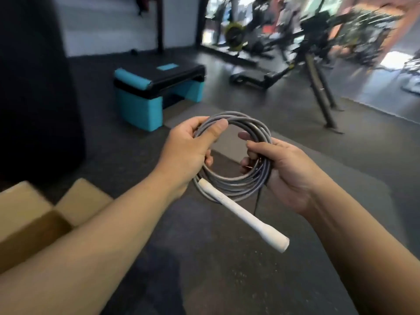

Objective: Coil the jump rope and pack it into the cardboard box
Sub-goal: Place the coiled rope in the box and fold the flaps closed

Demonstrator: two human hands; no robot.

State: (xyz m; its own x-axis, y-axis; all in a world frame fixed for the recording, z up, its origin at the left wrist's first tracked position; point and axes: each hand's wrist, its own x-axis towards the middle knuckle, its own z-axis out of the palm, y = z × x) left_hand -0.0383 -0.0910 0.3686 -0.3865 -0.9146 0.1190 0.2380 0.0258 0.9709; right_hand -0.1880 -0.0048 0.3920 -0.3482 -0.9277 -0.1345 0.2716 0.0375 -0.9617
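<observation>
- The floor (227,269) is dark, speckled rubber matting; a paler grey mat (229,142) lies on it further out, partly seen through the coil.
- The room is a gym, and its far side is blurred.
- A step bench (156,87) with a black top and teal legs stands on the floor beyond the hands, to the left of middle.
- Exercise machines (284,42) line the far right; one dark frame leg (320,96) slants down to the floor right of the hands.
- A large black shape (34,87) fills the left edge; what it is cannot be told.
- The box (27,226) sits on the floor at the lower left, open, flaps spread; the left forearm crosses in front of its near corner and hides part of it.
- The rope (236,183) is coiled into a grey ring of several loops, held in the air between both hands, above the floor and to the right of the box, not touching it.
- The left hand (188,148) grips the coil's upper left side, thumb laid over the strands.
- The right hand (286,171) is closed around the coil's right side, fingers curled through the ring.
- A white handle (243,214) sticks out from the coil's lower left and slants down to the right, free of both hands.
- A thin dark strand (258,201) hangs below the coil near the right hand; whether it is the second handle cannot be told.
</observation>
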